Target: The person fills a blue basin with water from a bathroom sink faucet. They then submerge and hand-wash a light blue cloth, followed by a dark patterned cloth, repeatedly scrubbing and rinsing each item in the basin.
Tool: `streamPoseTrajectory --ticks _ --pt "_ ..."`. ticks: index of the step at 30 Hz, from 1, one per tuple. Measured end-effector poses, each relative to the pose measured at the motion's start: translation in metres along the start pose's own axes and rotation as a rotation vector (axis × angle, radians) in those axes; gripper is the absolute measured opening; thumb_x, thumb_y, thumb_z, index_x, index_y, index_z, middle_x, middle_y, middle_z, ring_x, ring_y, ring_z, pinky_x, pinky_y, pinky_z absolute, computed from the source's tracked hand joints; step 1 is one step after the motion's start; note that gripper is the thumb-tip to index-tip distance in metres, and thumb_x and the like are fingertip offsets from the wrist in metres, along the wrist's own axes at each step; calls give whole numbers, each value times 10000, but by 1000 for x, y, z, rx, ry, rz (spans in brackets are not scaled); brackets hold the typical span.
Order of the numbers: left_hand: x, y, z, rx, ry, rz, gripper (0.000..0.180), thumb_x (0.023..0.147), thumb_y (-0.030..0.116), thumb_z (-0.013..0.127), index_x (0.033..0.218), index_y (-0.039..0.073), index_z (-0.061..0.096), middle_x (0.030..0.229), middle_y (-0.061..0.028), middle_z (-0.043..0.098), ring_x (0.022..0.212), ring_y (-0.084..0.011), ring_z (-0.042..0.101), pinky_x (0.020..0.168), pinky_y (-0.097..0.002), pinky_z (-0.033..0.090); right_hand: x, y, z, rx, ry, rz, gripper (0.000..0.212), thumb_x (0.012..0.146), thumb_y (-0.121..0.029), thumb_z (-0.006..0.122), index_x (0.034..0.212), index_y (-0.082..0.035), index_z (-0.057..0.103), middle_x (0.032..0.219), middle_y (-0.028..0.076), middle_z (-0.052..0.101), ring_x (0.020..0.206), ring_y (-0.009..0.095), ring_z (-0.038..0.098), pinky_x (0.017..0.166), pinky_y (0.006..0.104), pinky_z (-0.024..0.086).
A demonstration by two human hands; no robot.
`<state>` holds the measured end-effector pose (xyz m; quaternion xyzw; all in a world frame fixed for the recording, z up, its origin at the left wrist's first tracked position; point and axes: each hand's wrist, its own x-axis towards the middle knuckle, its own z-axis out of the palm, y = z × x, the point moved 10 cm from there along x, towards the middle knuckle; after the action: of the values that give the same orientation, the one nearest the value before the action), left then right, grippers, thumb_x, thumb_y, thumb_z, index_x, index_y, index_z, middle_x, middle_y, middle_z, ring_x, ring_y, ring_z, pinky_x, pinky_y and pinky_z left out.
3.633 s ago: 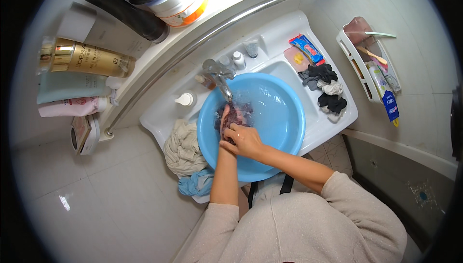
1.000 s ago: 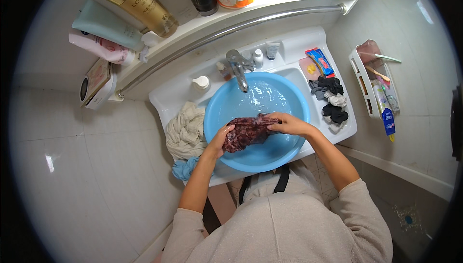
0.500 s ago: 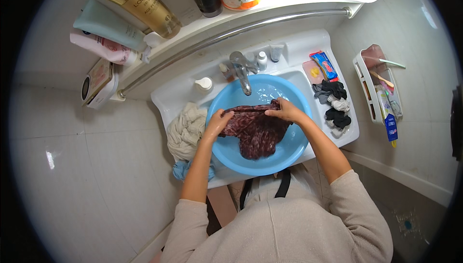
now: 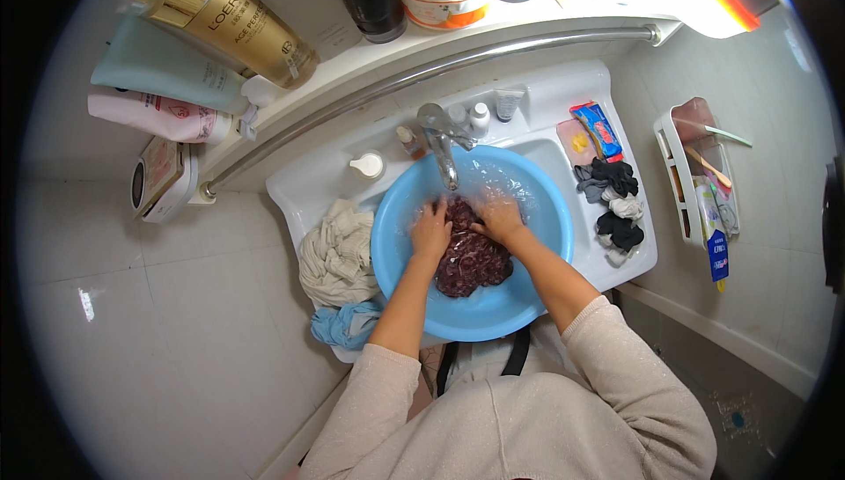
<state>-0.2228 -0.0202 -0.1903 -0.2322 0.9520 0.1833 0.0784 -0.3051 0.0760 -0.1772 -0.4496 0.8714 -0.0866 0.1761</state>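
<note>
In a light blue basin [image 4: 387, 282] of water, a bunched, wet maroon patterned garment [image 4: 473, 262] lies under the faucet [image 4: 447, 159]. My left hand [image 4: 431, 232] holds its left edge, fingers curled into the cloth. On the other side my right hand [image 4: 500, 218] grips the upper right part, its thumb on the fabric; the fingers are partly blurred and in the water. Much of the cloth is bunched low in the basin, between and in front of my hands.
Left of the basin lie beige clothes [image 4: 334, 256] and a light blue cloth [image 4: 341, 326]. On the right ledge sit several dark and white socks [image 4: 620, 234] and a blue packet [image 4: 597, 131]. A metal rail [image 4: 422, 66] and a shelf of bottles overhang the sink.
Both hands have gone down into the water with the maroon garment, which was spread between them above it and is now bunched. The hands have come closer together.
</note>
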Motion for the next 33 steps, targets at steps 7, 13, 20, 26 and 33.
streamPoseTrajectory --ticks 7,13,20,26,33 --pt "12 -12 66 -1942 -122 -709 553 760 530 589 1104 100 541 998 -111 585 865 -263 584 739 -387 493 10 4 21 982 111 136 663 636 -198 702 1251 -147 461 1205 219 413 1102 371 434 960 378 377" --pt "-1 20 9 -2090 -208 -628 351 856 433 532 923 97 609 790 -56 624 672 -196 603 640 -352 513 -36 -98 -86 796 244 -153 245 713 -179 677 932 -94 608 852 114 545 703 301 587 631 380 489" --pt "-2 22 27 -2059 -58 -774 274 896 326 497 978 81 586 901 -49 610 799 -163 594 691 -294 501 7 -41 -61 692 482 176 172 787 -226 603 799 -61 554 696 138 572 613 362 563 535 449 444" --pt "-17 -3 27 -1933 -14 -964 388 878 471 485 735 113 533 690 -12 552 655 -158 551 633 -265 478 -20 -52 -43 955 374 336 207 802 -227 594 808 -38 509 679 182 588 651 398 567 588 456 440" --pt "-22 4 82 -2061 -238 -802 388 930 366 418 1143 55 512 1072 -81 583 964 -216 569 824 -353 474 7 -16 -28 648 320 282 207 824 -247 572 848 -44 546 690 181 612 673 387 592 586 465 462"
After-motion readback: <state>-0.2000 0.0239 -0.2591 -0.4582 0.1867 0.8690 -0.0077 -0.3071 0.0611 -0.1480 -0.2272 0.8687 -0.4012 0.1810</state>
